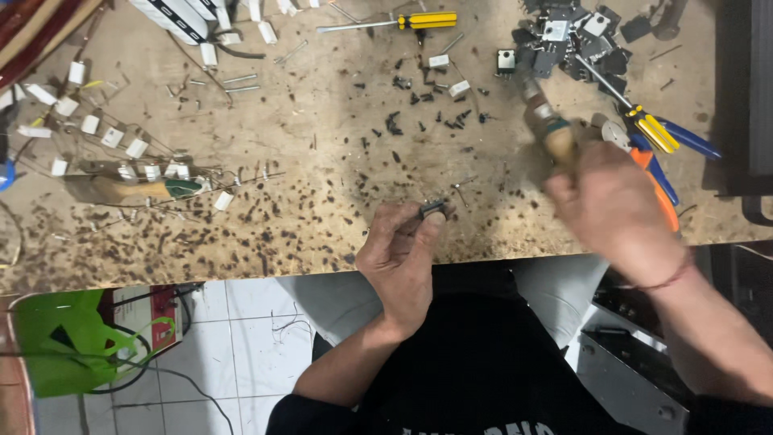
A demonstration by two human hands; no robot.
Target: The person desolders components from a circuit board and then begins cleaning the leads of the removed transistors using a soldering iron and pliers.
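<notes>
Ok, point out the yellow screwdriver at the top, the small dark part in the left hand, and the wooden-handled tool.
yellow screwdriver (427, 20): head view, on its handle.
small dark part (433, 209): head view, its exposed end.
wooden-handled tool (559, 141): head view, on the handle.

A small dark metal part (432, 209) with a dull finish is pinched in the left hand (400, 256), and a tool with a smooth, varnished wooden handle (555, 138) and a bright metal collar is gripped in the right hand (609, 211). Under both hands a matt, rough wooden benchtop (322, 161), scorched and speckled with dark marks, is seen. Just beyond the right hand, pliers with glossy orange and blue plastic grips (662, 181) and a screwdriver with a shiny yellow plastic handle (654, 129) are laid.
</notes>
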